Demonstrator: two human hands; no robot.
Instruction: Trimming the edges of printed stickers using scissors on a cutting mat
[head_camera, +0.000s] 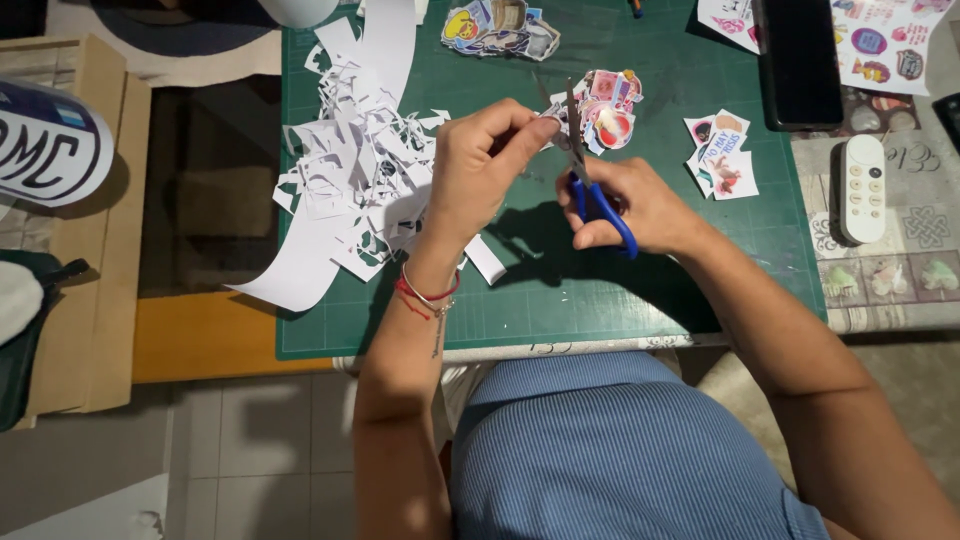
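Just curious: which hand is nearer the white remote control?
Right. The right hand, holding blue-handled scissors, is beside the white remote control; the left hand is farther away, across the mat.

A green cutting mat (560, 300) covers the table (900, 290) — pale floor tiles (250, 440) lie below it, a wooden crate (95, 300) stands left of the mat, lit from overhead.

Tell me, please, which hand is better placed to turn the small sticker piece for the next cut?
Left, probably: the left hand already pinches the sticker piece, while the right hand is busy gripping the blue scissors.
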